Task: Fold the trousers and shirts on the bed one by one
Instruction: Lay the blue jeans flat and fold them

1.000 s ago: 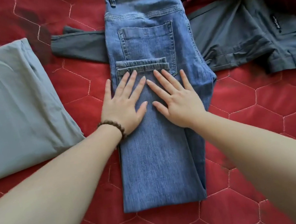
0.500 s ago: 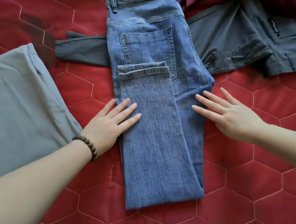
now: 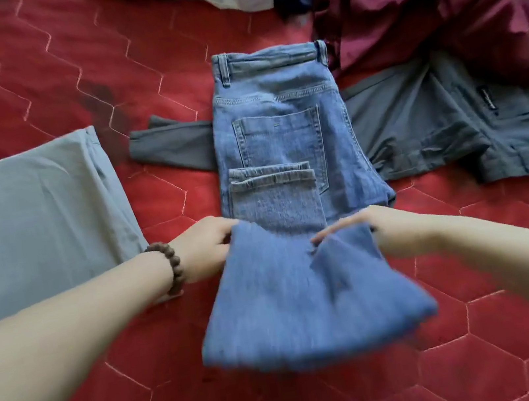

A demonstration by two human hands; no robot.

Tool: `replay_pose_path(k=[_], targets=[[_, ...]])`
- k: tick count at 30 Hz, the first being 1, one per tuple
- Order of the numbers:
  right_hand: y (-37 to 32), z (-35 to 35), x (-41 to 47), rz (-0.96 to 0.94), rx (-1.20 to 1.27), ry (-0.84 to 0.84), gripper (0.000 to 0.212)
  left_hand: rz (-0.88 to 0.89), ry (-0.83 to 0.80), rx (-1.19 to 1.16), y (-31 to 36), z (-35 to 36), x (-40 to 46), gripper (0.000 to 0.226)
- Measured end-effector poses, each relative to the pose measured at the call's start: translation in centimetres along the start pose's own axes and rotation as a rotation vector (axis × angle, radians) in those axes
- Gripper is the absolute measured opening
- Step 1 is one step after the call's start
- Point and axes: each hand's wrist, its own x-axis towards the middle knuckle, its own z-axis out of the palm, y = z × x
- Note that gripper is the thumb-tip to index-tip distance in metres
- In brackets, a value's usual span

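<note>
Mid-bed, the jeans (image 3: 286, 148) lie waistband far; both hands, left hand (image 3: 205, 253) and right hand (image 3: 388, 227), grip the near folded end, lifted. Carrying it level should land it square on the waistband

A single head-worn wide-angle camera looks forward and steeply down on the bed (image 3: 29, 81) from close above. Both forearms enter from 7 and 5 o'clock. The jeans (image 3: 282, 149) lie near centre, loose clothes (image 3: 398, 5) toward 1 o'clock. There is no second view to overlap with.
</note>
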Motion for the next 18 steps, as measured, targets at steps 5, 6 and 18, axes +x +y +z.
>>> replay_pose_path(k=[5,6,18], targets=[[1.6,-3.6,4.8,0.415,0.750,0.572,0.039,-0.378,0.483,-0.483,-0.2,-1.3,5.1,0.040],[1.9,-3.6,5.3,0.435,0.800,0.592,0.044,-0.366,0.499,-0.509,-0.3,-1.0,5.7,0.027],[2.9,2.0,0.3,0.441,0.682,0.435,0.017,-0.424,0.447,-0.405,0.6,5.7,0.4,0.004]])
